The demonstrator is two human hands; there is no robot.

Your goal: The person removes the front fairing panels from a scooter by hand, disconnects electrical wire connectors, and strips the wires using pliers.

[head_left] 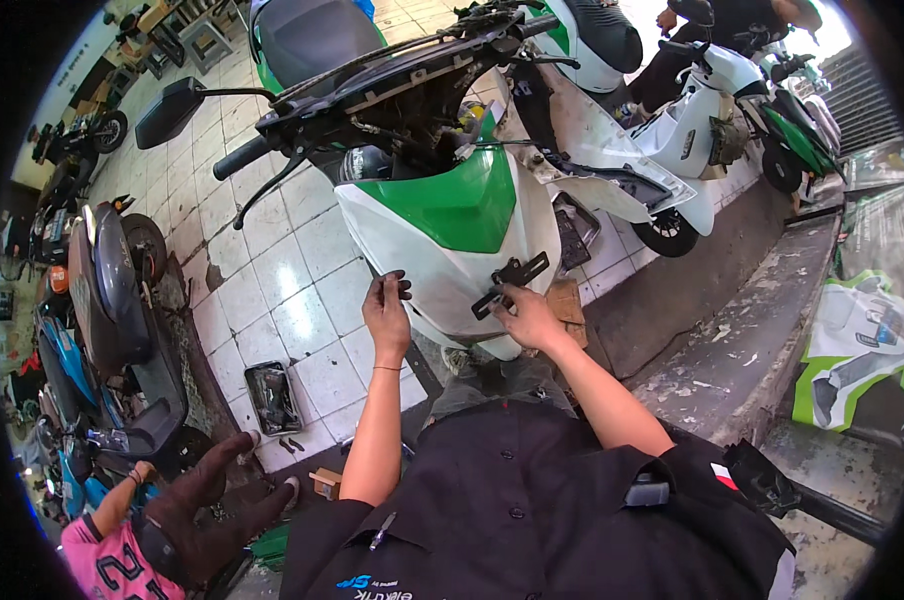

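Note:
In front of me stands a scooter with a white and green front panel (457, 200). My right hand (525, 318) grips a black slotted bracket (520, 268) against the lower front of that panel. The bracket lies at a slant, its upper end to the right. My left hand (386, 312) is raised beside the panel's lower left edge, its fingers curled together and dark at the tips. Whatever may be between those fingers is too small to make out. Above the panel, the handlebar (242, 158) and the front wiring lie exposed, with the top cover off.
A black tray (273, 397) of parts sits on the tiles at left, and another tray (575, 230) lies behind the scooter. Parked motorbikes (112, 290) line the left. A person in pink (122, 555) sits at lower left. More scooters (687, 130) and a concrete ledge (742, 320) are at right.

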